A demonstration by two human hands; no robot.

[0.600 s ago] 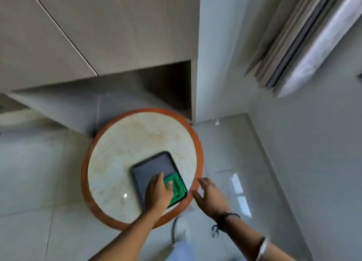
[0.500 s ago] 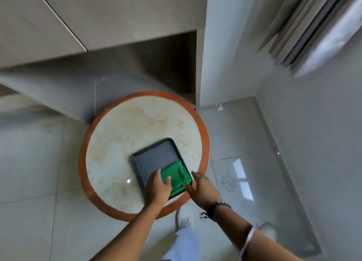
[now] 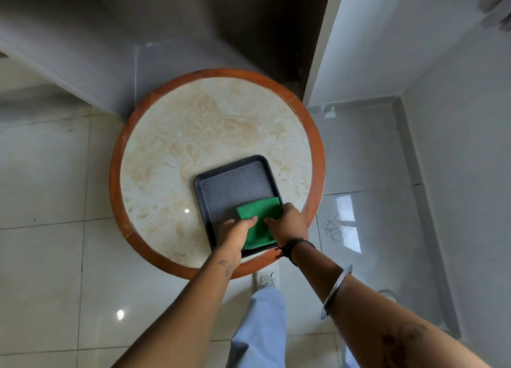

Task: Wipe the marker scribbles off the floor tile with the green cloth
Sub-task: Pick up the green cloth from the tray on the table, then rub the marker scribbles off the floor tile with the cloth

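Note:
A folded green cloth (image 3: 258, 213) lies in the near right corner of a dark tray (image 3: 229, 181) on a round table. My left hand (image 3: 235, 233) covers the cloth's near left edge, its fingers curled onto the fabric. My right hand (image 3: 290, 224) grips the cloth's right side, fingers bent over its edge. Black marker scribbles (image 3: 336, 228) mark a glossy floor tile just right of the table, beside my right wrist. The cloth's near part is hidden under both hands.
The round table has a marble top and an orange wooden rim (image 3: 116, 174). A cabinet with a dark recess (image 3: 265, 22) stands behind it, and a grey wall (image 3: 456, 146) runs along the right. My shoe (image 3: 266, 278) and trouser leg are below the table edge.
My right hand has moved left from beside the table onto the cloth's right edge. The left hand stays on the cloth. The camera has tilted downward, bringing the scribbles into fuller view.

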